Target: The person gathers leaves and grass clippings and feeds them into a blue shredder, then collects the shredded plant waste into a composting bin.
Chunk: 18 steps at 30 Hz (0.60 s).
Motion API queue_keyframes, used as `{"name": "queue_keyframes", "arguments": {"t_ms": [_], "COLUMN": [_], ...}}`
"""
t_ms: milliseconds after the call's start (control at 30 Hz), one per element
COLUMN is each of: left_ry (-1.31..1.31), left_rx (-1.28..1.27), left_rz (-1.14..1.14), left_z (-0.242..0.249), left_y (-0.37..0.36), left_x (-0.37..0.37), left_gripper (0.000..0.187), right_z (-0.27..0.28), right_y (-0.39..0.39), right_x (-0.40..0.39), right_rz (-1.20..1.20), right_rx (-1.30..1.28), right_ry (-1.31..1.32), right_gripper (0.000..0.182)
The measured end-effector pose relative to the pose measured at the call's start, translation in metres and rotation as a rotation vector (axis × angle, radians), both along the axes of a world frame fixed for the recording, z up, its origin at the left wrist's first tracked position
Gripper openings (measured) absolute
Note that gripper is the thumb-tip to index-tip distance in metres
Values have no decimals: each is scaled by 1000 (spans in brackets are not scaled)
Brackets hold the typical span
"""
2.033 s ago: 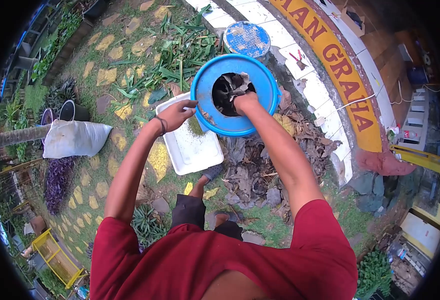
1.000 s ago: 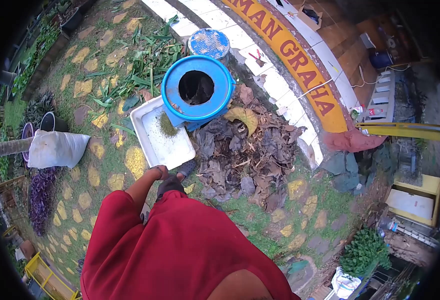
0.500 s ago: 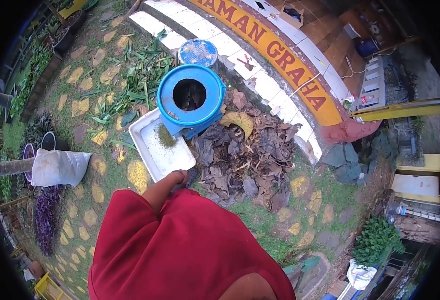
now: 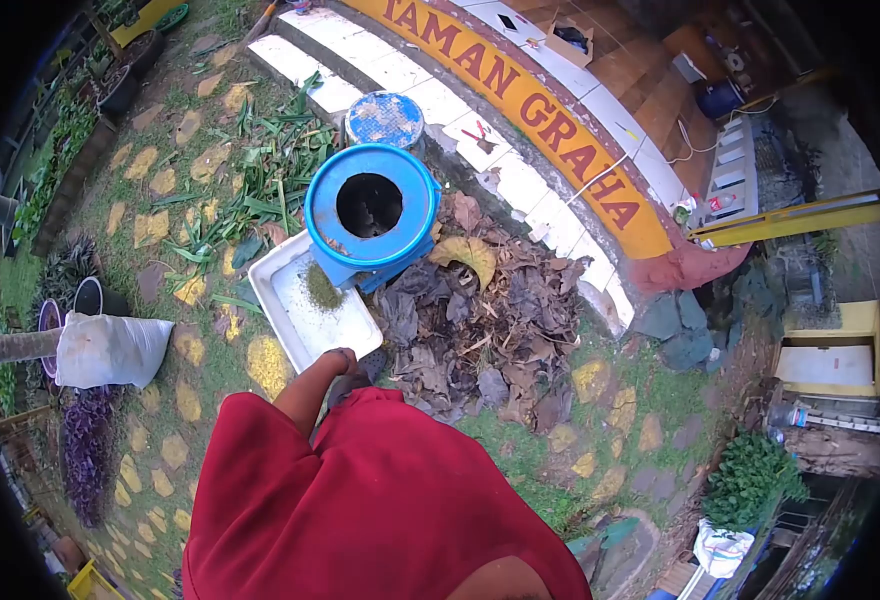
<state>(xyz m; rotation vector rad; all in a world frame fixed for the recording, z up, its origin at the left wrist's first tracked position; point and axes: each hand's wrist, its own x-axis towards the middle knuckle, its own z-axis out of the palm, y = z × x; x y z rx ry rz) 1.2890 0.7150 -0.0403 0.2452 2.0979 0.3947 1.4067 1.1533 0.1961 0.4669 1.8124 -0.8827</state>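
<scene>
My left hand (image 4: 340,359) is at the near edge of a shallow white tray (image 4: 300,310), at the end of a bare forearm below a red sleeve. Its fingers are hidden, so I cannot tell whether it grips the rim. A small heap of greenish-brown plant bits (image 4: 322,288) lies in the tray. Just beyond stands a blue bin (image 4: 325,215) with a round hole in its top, overlapping the tray's far corner. My right hand is out of view. Right of the tray, dry brown leaves (image 4: 495,345) are piled on the ground.
A blue round lid (image 4: 385,120) lies behind the bin by the white tiled step (image 4: 430,98). Cut green leaves (image 4: 270,180) are strewn to the left. A full white sack (image 4: 113,350) sits farther left. Yellow stepping stones (image 4: 268,366) dot the grass.
The view has shifted slightly, so the bin, tray and leaf pile appear a little lower and farther left. My left hand stays by the tray's near edge.
</scene>
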Motion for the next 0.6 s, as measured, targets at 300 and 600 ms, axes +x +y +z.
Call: {"name": "queue_keyframes", "arguments": {"t_ms": [300,600], "left_ry": [-199,-203], "left_rx": [-49,-55], "left_rz": [24,152], "left_z": [40,74], "left_y": [-6,12], "left_x": [9,6], "left_gripper": [39,57], "right_z": [-12,-11], "right_y": [8,17], "right_x": [-12,-6], "right_rz": [-98,-235], "right_rx": [-40,-73], "right_ry": [-49,-109], "right_gripper": [36,38]}}
